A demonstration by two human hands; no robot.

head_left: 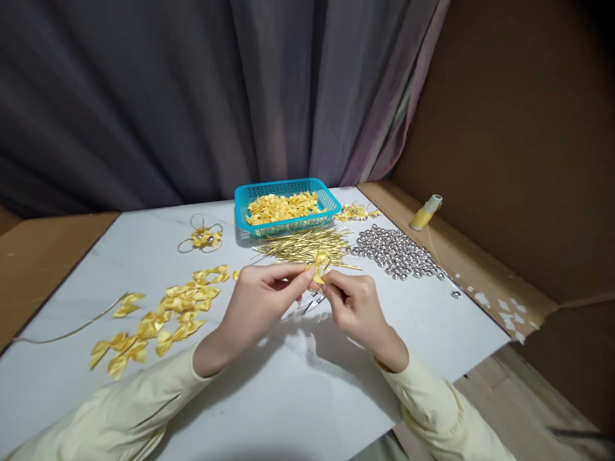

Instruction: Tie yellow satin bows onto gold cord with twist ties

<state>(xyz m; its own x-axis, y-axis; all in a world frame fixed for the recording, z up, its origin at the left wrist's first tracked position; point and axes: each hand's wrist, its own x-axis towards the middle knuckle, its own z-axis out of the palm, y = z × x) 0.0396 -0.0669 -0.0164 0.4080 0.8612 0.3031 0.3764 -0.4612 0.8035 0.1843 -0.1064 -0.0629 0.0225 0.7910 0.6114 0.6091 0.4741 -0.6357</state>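
My left hand (262,301) and my right hand (353,304) meet over the middle of the white table (288,384). Both pinch a small yellow ribbon bow (319,267) between thumb and fingertips, held just above the table. Directly behind the bow lies a heap of thin gold wire ties (307,246). A small pair of scissors (312,301) shows partly under my hands.
A teal basket (288,192) full of yellow bows stands at the back. Loose yellow bows (163,317) are scattered at the left. Silver beads (396,253) are piled at the right, beside a spool of yellow thread (426,212). A finished bow with gold loops (204,238) lies at the back left.
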